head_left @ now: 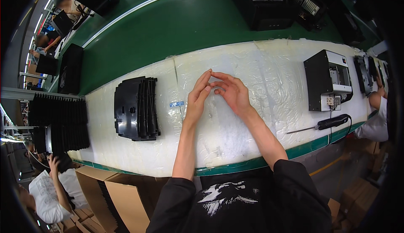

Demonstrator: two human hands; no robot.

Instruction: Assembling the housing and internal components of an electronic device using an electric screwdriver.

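Note:
Over the middle of the plastic-covered table [227,136], my left hand [198,97] and my right hand [234,94] meet at their fingertips. The left fingers are stretched out and lie close together. On the right hand the index finger reaches to the left fingertips, while other fingers bend loosely. Nothing shows in either hand. To their left stands a stack of black plastic panels [131,107], with a small blue label [176,104] beside it. Off to the right are a black-and-white screw feeder [320,81] and a black electric screwdriver [332,122] with a long thin bit.
A green conveyor belt [176,22] runs behind the table, carrying black housings [265,6]. Black ribbed parts [59,111] are piled at the left end. An open cardboard box [126,195] stands below the front edge. Other people [54,195] work at both sides.

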